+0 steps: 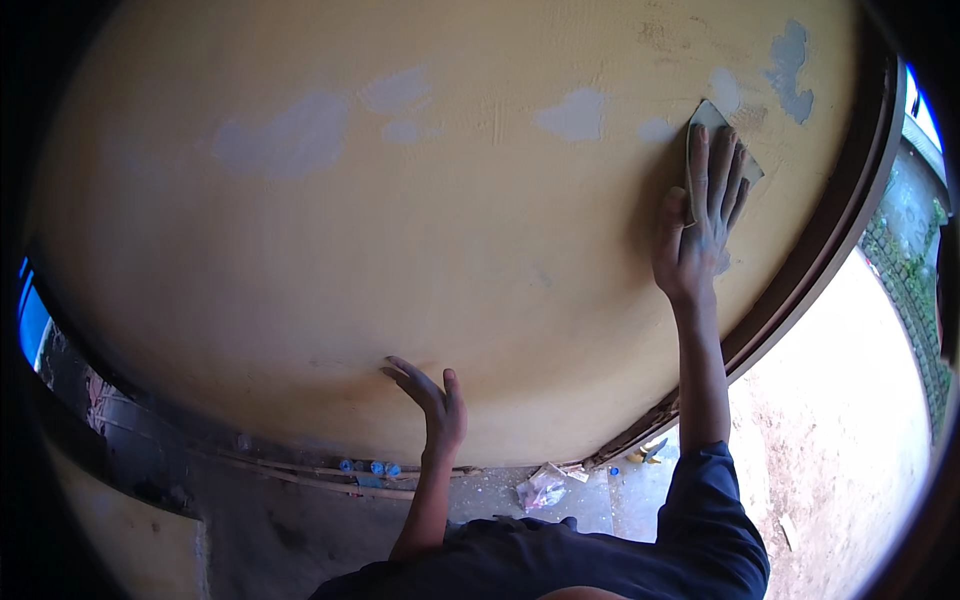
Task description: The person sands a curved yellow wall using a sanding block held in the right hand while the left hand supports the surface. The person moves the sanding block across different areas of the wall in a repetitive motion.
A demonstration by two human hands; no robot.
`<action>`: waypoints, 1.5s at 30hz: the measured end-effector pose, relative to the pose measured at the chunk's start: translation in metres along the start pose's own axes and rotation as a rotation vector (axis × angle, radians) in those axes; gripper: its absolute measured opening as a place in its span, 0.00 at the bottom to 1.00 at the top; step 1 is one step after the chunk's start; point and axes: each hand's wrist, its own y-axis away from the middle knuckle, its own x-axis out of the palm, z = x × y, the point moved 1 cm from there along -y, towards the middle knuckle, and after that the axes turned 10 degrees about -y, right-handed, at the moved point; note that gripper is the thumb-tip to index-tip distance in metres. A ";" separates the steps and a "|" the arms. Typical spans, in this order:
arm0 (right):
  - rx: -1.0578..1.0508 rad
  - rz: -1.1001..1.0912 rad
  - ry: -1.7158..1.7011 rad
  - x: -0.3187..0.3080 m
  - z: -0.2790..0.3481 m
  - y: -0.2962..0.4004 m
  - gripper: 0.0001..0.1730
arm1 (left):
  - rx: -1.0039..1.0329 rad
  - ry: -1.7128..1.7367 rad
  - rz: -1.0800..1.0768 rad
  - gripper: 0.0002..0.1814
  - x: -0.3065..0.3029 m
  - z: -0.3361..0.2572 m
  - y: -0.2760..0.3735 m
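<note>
My right hand (701,217) presses a folded sheet of sandpaper (709,120) flat against a yellow painted wall (450,247), its fingers spread over the sheet near the right edge of the wall. Grey-white filler patches (574,115) lie in a row across the upper wall, some close beside the sheet. Lower down and further left, my left hand (435,401) is raised at the wall with fingers apart and nothing in it. Whether its fingertips touch the surface, I cannot tell.
A dark brown frame (810,277) borders the wall on the right, with bright ground (832,390) beyond it. Along the wall's foot lie long poles (300,476), several blue-capped bottles (376,469) and a crumpled clear plastic bag (541,487) on the concrete floor (262,525).
</note>
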 end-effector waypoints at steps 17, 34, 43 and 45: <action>-0.562 0.531 0.001 0.023 0.052 0.002 0.37 | -0.006 0.149 0.049 0.48 -0.003 -0.027 0.012; -0.283 0.126 0.162 0.055 0.104 -0.032 0.36 | -0.004 0.090 -0.015 0.44 -0.037 0.007 0.007; -0.506 0.621 -0.057 0.096 0.189 0.033 0.39 | 0.032 0.059 -0.116 0.45 -0.079 0.055 -0.033; -0.291 0.405 0.032 0.095 0.197 -0.011 0.40 | 0.032 0.072 -0.160 0.45 -0.090 0.068 -0.044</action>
